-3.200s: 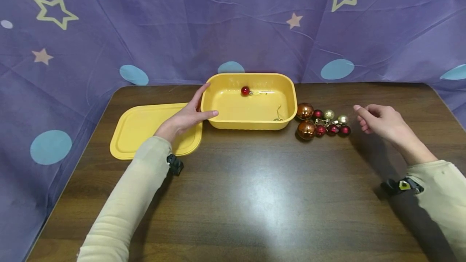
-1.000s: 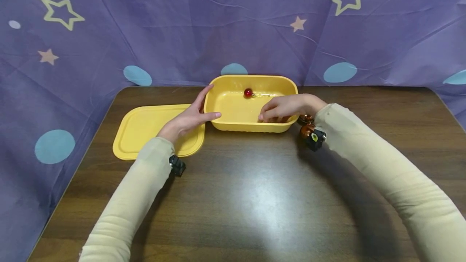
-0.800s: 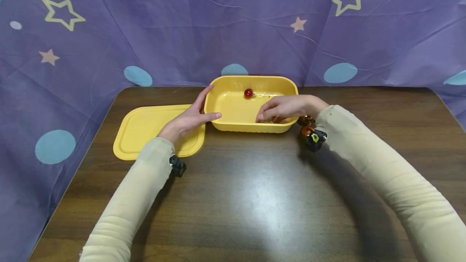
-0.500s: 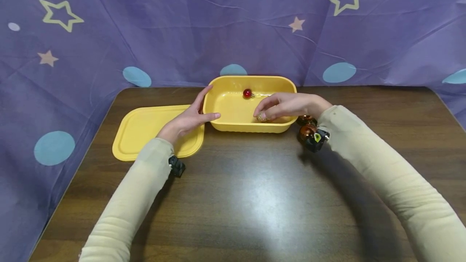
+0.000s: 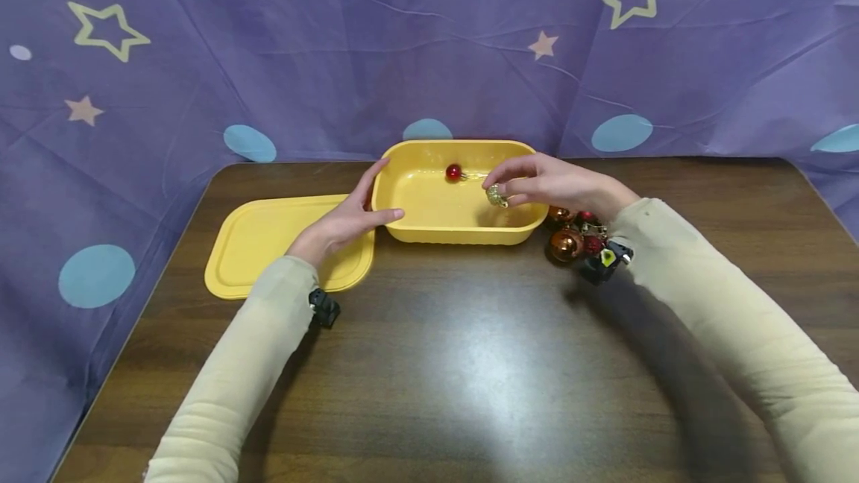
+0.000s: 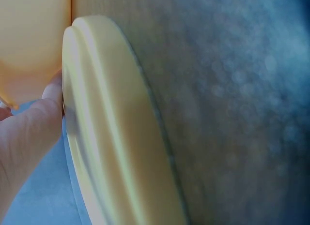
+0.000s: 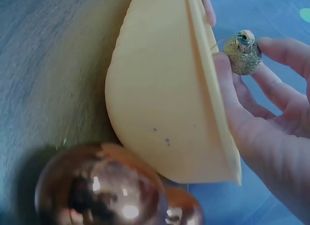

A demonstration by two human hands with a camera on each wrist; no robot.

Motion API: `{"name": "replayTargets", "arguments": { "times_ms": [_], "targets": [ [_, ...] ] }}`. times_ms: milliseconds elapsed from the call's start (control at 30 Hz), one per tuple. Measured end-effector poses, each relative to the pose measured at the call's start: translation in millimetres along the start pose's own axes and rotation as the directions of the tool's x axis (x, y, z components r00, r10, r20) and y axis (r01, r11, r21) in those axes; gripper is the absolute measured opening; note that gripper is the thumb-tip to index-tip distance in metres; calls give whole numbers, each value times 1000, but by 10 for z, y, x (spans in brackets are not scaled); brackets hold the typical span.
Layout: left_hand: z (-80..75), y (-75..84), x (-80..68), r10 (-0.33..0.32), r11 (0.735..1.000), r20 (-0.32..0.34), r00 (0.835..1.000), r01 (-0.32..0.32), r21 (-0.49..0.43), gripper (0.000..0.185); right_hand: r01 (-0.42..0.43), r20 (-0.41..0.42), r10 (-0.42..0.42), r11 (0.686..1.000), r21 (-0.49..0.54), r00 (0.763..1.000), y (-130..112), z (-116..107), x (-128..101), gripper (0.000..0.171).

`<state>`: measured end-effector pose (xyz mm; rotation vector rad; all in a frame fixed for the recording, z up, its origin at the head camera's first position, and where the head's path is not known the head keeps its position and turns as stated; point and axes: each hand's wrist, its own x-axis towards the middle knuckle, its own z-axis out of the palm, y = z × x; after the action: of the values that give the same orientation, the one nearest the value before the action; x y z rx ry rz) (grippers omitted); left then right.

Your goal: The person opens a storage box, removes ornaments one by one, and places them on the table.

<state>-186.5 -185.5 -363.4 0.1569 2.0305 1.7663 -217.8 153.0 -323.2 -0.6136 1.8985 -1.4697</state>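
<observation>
gold bauble [image 5: 496,197] in right hand [image 5: 550,186] grip

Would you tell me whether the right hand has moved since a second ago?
Yes. The right hand, pinching a gold bauble, has risen from the yellow tub floor toward its right rim.

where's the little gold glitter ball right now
In the head view the gold glitter ball is pinched in the right hand, held above the right half of the yellow tub, just right of the red ball lying inside.
</observation>
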Motion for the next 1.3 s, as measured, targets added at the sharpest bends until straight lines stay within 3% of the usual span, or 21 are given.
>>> {"name": "replayTargets", "arguments": {
  "times_ms": [300, 600, 1000, 1300],
  "targets": [
    [-4, -4, -2, 2, 1000, -1, 1000, -2, 0, 91, 28, -176, -34, 999, -37, 984, -39, -113, -207, 27],
    [-9, -5, -5, 13, 1000, 8, 1000, -13, 2, 91, -35, -243, 20, 998, -57, 970, 60, -223, -449, 35],
    [2, -3, -2, 9, 1000, -1, 1000, -9, -2, 91, -51, -329, 3, 989, -139, 944, 225, -335, -762, 30],
    [9, -7, 6, 10, 1000, 4, 1000, -10, -6, 91, -45, -391, 21, 998, -51, 920, 359, -446, -996, 22]
  ]
}}
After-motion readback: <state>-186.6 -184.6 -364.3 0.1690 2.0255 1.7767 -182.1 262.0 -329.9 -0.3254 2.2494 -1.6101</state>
